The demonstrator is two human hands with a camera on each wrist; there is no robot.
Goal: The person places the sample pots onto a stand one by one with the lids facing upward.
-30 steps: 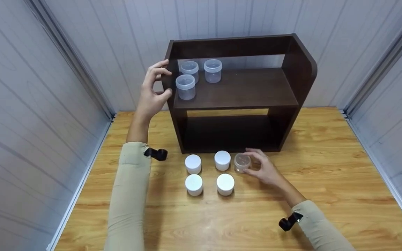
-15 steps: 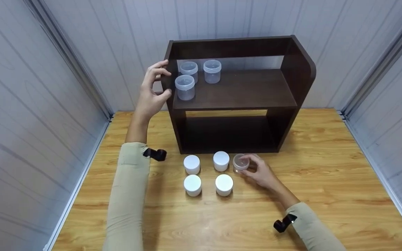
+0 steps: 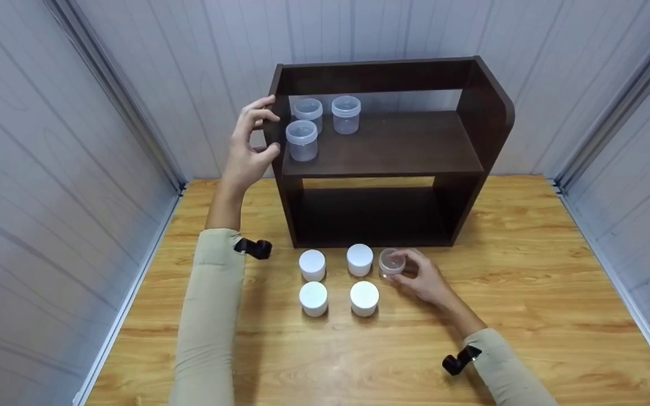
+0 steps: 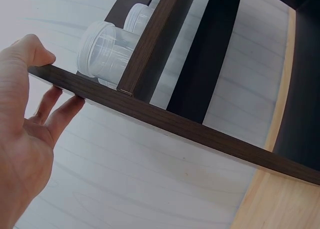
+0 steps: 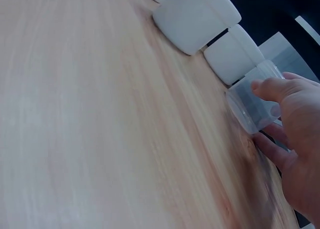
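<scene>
The left hand [image 3: 249,144] grips the left side panel of the dark wooden shelf [image 3: 471,141], thumb at the front edge and fingers curled round it; the left wrist view shows the same clasp on the panel edge. Just inside that panel, on the upper board, stand three clear jars [image 3: 301,140], all at the left end: one in front, two behind. The rest of that board is bare, and so is the lower bay, as far as its shadow lets one see.

On the worktop [image 3: 528,293] before the shelf, four white jars [image 3: 312,265] stand in a square, two by two. Just right of the back pair is one more clear jar [image 3: 391,263], standing on the wood, with the right hand [image 3: 424,279] grasping it: thumb and fingers curled about its top and side, as the right wrist view confirms.

Judging by this, clear jars are being moved up to the shelf: three are placed, a fourth is in hand but not yet lifted, and the four white ones are untouched.

Count: one shelf, four clear jars, four white jars, two hands.
</scene>
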